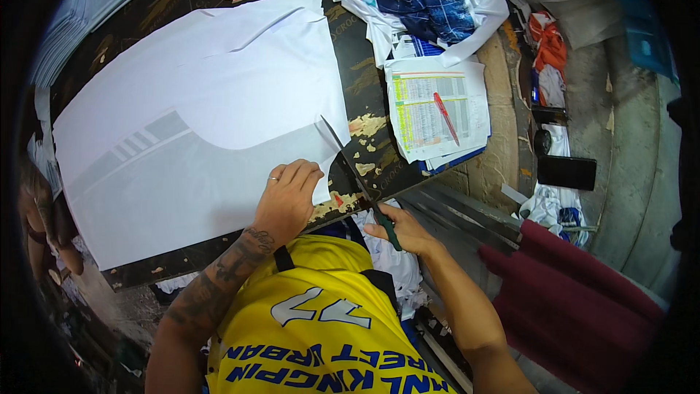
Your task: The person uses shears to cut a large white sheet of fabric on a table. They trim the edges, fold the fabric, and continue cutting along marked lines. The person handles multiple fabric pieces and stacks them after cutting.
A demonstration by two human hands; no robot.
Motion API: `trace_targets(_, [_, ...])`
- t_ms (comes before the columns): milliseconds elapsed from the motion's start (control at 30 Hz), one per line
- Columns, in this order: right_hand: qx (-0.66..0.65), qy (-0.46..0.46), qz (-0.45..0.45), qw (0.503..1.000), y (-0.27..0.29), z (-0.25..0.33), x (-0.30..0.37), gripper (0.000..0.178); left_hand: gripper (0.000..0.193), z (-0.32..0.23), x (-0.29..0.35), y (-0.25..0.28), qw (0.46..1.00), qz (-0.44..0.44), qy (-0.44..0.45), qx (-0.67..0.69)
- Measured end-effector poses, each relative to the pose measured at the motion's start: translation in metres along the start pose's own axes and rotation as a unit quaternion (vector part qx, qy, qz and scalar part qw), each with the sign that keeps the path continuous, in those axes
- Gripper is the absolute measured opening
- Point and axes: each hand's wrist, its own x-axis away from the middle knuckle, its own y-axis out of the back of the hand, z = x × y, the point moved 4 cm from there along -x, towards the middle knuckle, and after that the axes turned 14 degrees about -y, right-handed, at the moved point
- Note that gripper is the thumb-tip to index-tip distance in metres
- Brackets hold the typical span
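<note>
A large white sheet (211,51), which looks like fabric, lies over the dark table with a grey printed shape (189,175) on its near half. Fingers together, my left hand (288,193) presses and pinches the sheet close to its right-hand corner, where the edge lifts slightly. Long dark scissors (355,169) with a green handle are held in my right hand (405,230) beyond the table's near edge. Their blades point up and left, with the tip over the grey print at the sheet's right side. Part of the handle is hidden by my fingers.
Right of the sheet lies a stack of printed papers (430,131) with a red pen (445,118). Bundled fabrics (423,0) sit behind it. Further right are a black phone (567,173) and maroon cloth (576,292). Folded sheets (102,0) are stacked far left.
</note>
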Motion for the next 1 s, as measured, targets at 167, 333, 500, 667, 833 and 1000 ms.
trace_targets(167, [0.035, -0.033, 0.001, 0.999, 0.006, 0.023, 0.004, 0.057, 0.053, -0.005, -0.003, -0.005, 0.999, -0.002, 0.031, -0.02])
trace_targets(333, [0.009, -0.021, -0.026, 0.999, 0.001, 0.029, 0.0, 0.053, 0.049, -0.003, 0.001, -0.006, 0.999, 0.0, 0.047, -0.018])
trace_targets(500, [0.017, -0.03, 0.01, 0.999, 0.007, 0.041, -0.006, 0.056, 0.044, -0.007, -0.005, -0.007, 0.993, -0.057, 0.096, 0.029])
trace_targets(667, [0.132, -0.076, 0.129, 0.98, 0.11, 0.053, 0.028, 0.061, 0.054, -0.026, -0.02, -0.023, 0.973, -0.142, 0.181, -0.021])
trace_targets(833, [0.406, 0.057, 0.115, 0.905, 0.19, 0.125, -0.011, 0.054, 0.059, -0.037, -0.029, -0.057, 0.953, -0.14, 0.241, -0.116])
trace_targets(1000, [0.569, 0.117, 0.146, 0.801, 0.187, 0.226, -0.066, 0.049, 0.057, -0.039, -0.028, -0.073, 0.943, -0.141, 0.254, -0.161])
